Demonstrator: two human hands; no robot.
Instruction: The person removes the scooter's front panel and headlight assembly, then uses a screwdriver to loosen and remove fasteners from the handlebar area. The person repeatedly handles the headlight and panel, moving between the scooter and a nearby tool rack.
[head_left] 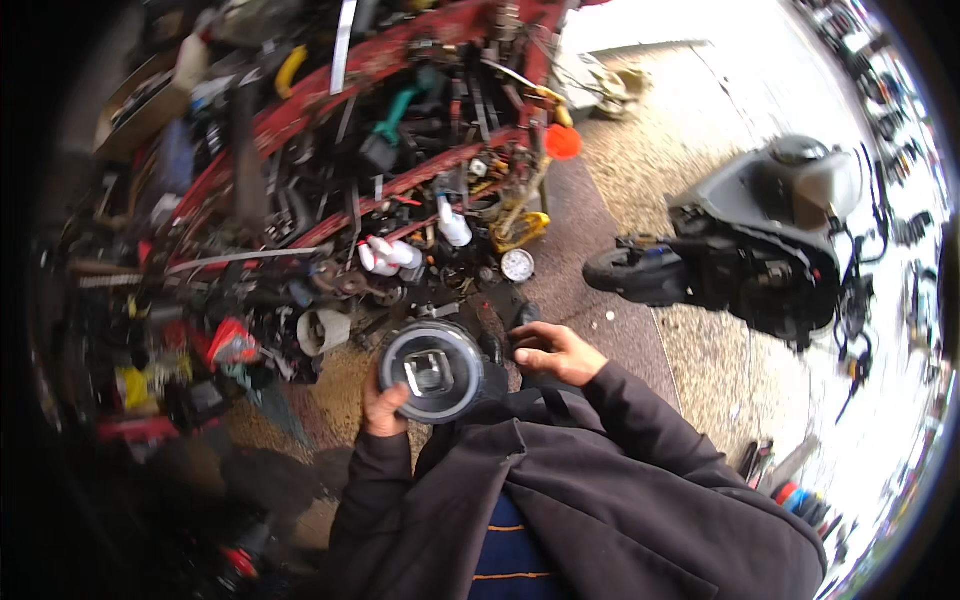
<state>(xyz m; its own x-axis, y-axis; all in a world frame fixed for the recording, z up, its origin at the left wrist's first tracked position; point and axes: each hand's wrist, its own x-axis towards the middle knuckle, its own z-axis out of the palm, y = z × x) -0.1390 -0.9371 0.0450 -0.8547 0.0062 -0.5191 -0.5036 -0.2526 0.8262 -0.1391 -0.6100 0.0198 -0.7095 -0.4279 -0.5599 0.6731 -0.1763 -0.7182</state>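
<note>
My left hand (383, 405) grips the left side of a round lamp (428, 370) with a pale ring, a clear lens and a squarish inner part, held in front of my body. Its fingers go out of sight behind the lamp. A short distance to the right, my right hand (550, 353) hangs with fingers loosely bent and thumb apart, with nothing visible in it. A dark shoe (522, 314) shows just beyond that hand, partly hidden.
A cluttered red metal rack (300, 101) of tools fills the upper left, with white bottles (455, 227), a red funnel (563, 141) and a round white container (517, 264) nearby. A partly dismantled scooter (800, 220) stands right on the speckled floor (625, 170). More clutter lies left.
</note>
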